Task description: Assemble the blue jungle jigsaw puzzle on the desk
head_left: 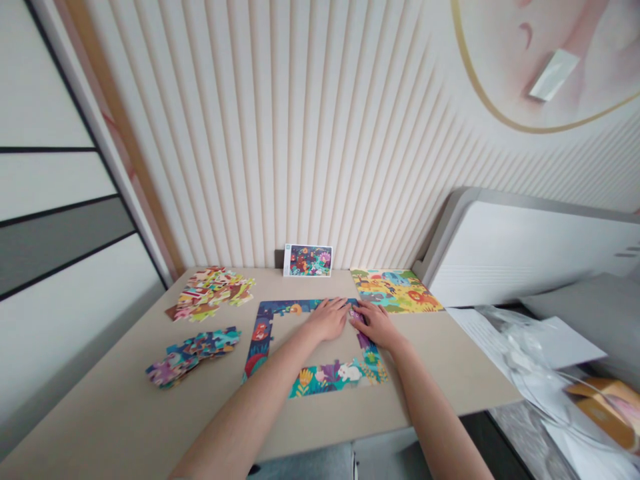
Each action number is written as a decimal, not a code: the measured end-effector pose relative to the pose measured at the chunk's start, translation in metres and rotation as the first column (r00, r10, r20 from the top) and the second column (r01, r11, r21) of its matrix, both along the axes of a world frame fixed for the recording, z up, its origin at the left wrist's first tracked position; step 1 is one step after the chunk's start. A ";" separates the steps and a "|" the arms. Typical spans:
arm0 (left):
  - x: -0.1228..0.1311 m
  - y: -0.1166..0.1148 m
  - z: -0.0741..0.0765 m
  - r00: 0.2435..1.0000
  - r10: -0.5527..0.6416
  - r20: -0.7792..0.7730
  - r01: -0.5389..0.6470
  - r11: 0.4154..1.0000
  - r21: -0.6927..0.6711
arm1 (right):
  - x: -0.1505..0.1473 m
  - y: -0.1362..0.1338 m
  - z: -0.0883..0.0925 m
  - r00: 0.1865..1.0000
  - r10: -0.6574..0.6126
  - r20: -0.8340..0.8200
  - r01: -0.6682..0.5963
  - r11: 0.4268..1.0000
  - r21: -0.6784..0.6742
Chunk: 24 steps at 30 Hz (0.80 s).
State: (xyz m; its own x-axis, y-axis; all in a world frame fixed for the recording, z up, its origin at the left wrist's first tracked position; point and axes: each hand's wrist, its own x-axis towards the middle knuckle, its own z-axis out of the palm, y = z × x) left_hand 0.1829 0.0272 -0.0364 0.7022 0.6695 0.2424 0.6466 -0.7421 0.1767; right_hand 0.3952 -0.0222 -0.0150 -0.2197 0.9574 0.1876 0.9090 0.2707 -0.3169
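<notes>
A colourful jigsaw frame [263, 331] lies in the middle of the beige table [125, 413], with only its border assembled. My left hand [329, 318] lies flat on the table with fingers stretched toward the frame's top right corner. My right hand [373, 323] rests beside it, fingers curled on a puzzle piece [355, 313] at that corner. The two hands almost touch.
Two heaps of loose pieces lie to the left, a light one [213, 292] at the back and a blue-purple one [193, 353] nearer. A reference picture [308, 260] leans on the ribbed wall. A finished yellow puzzle [395, 290] lies at the back right. Papers and plastic [525, 347] sit beyond the right edge.
</notes>
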 end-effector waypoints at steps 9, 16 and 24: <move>0.002 0.001 -0.001 1.000 0.008 0.006 -0.008 1.000 -0.003 | -0.007 -0.006 0.005 0.997 0.001 0.079 -0.003 1.000 0.027; 0.002 0.001 -0.002 1.000 0.010 0.009 -0.010 1.000 0.003 | -0.017 -0.009 0.005 0.996 -0.011 0.090 0.008 0.999 0.037; 0.003 -0.003 0.000 0.999 0.030 0.033 -0.030 0.999 0.026 | -0.022 -0.011 -0.004 0.999 -0.037 0.025 0.037 0.999 0.026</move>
